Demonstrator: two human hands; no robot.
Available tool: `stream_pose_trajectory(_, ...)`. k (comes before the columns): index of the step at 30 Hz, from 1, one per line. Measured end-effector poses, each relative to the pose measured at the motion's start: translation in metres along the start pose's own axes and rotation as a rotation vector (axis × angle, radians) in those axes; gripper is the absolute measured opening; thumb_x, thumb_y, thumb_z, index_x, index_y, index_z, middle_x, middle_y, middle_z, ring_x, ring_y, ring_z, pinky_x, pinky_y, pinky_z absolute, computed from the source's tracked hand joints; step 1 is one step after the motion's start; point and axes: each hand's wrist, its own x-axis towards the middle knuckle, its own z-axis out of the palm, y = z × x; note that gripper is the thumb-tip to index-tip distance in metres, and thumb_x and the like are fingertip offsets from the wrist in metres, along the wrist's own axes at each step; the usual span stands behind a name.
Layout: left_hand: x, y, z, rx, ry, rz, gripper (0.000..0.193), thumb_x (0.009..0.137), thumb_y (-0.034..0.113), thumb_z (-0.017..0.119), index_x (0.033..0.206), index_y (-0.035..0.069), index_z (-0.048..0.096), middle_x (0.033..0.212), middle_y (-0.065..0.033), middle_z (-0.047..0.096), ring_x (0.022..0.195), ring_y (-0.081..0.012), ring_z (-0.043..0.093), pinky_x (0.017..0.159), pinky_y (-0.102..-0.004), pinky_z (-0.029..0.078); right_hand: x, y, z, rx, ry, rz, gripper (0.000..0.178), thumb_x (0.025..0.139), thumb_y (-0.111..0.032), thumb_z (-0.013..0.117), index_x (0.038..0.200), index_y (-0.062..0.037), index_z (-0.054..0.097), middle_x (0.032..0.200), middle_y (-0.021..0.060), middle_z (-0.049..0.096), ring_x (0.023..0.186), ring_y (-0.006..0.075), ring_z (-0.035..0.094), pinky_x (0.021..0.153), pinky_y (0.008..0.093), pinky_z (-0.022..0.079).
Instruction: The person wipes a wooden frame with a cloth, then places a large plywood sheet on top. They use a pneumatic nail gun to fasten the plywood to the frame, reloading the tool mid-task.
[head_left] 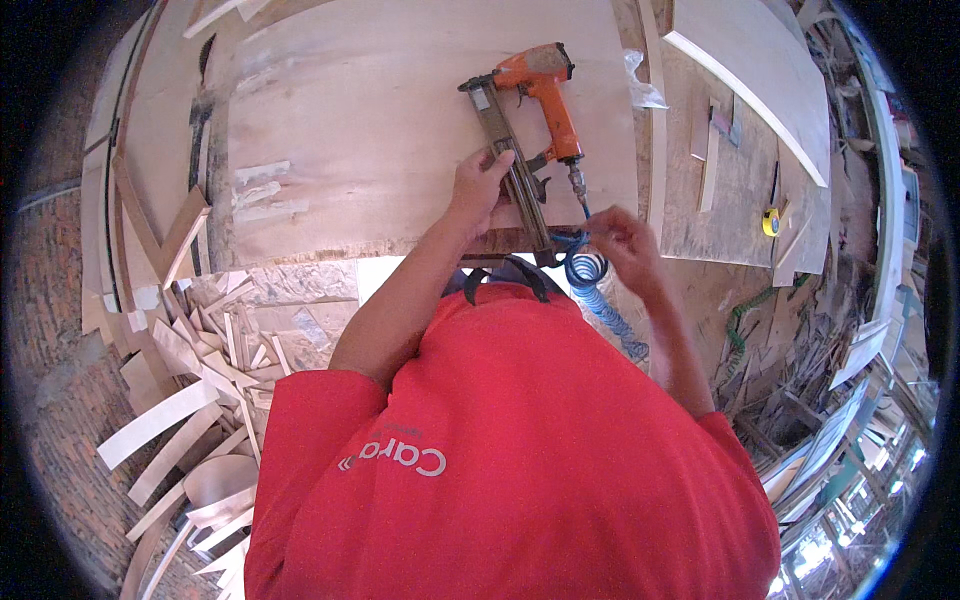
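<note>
An orange pneumatic nail gun (548,95) lies on its side on a pale plywood board, its long metal magazine (515,165) slanting down toward me. My left hand (482,185) grips the magazine about halfway along, thumb over the top. From the handle's metal fitting (577,180), a blue coiled air hose (600,300) runs down past the board's near edge. My right hand (622,240) is beside the hose near that fitting, fingers curled into a pinch. Whether the fingertips hold the hose or some small piece is not clear.
The plywood board (330,130) covers the bench under the gun. Wood strips (712,160) and a yellow tape measure (770,222) lie at the right, beside a white-edged panel (755,70). Wood offcuts (215,365) pile up on the floor at left. A green hose (740,320) lies at lower right.
</note>
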Motion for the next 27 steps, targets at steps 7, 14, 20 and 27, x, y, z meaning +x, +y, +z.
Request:
stream_pose_trajectory(7,-0.002,0.013,0.002,-0.035,-0.037,-0.026,0.019,0.104,0.022,0.059,0.111,0.005,0.062,0.092,-0.005,0.069,0.075,-0.0182,0.069,0.066,-0.0355,0.061,-0.034,-0.021,0.037,-0.235,-0.095,-0.184,0.029,0.085,-0.006,0.06,0.112,-0.0006,0.068,0.096,0.0168,0.071,0.087,0.0315,0.071,0.081,0.0404,0.055)
stream_pose_trajectory(14,-0.002,0.018,0.016,-0.199,0.017,-0.069,0.028,0.108,0.034,0.046,0.112,0.007,0.054,0.086,-0.011,0.066,0.071,-0.026,0.067,0.063,-0.0442,0.059,-0.031,-0.032,0.049,-0.25,-0.124,-0.185,0.037,0.079,-0.006,0.058,0.114,-0.0019,0.068,0.087,0.0155,0.07,0.084,0.036,0.07,0.078,0.0441,0.055)
stream_pose_trajectory(20,0.0,0.021,0.028,-0.269,0.15,-0.206,0.04,0.107,0.047,0.045,0.108,0.009,0.056,0.084,-0.012,0.062,0.068,-0.0293,0.064,0.061,-0.0488,0.057,-0.029,-0.033,0.059,-0.252,-0.006,-0.218,0.041,0.08,-0.005,0.058,0.119,-0.0024,0.067,0.087,0.0162,0.07,0.083,0.0376,0.07,0.078,0.0458,0.055)
stream_pose_trajectory(27,0.0,0.033,0.038,-0.205,0.208,-0.208,0.042,0.104,0.047,0.047,0.105,0.007,0.058,0.079,-0.0143,0.062,0.067,-0.0296,0.063,0.058,-0.0494,0.056,-0.028,-0.033,0.056,-0.263,-0.02,-0.209,0.037,0.082,-0.005,0.06,0.119,-0.0028,0.068,0.087,0.0154,0.07,0.081,0.0354,0.07,0.076,0.0426,0.055)
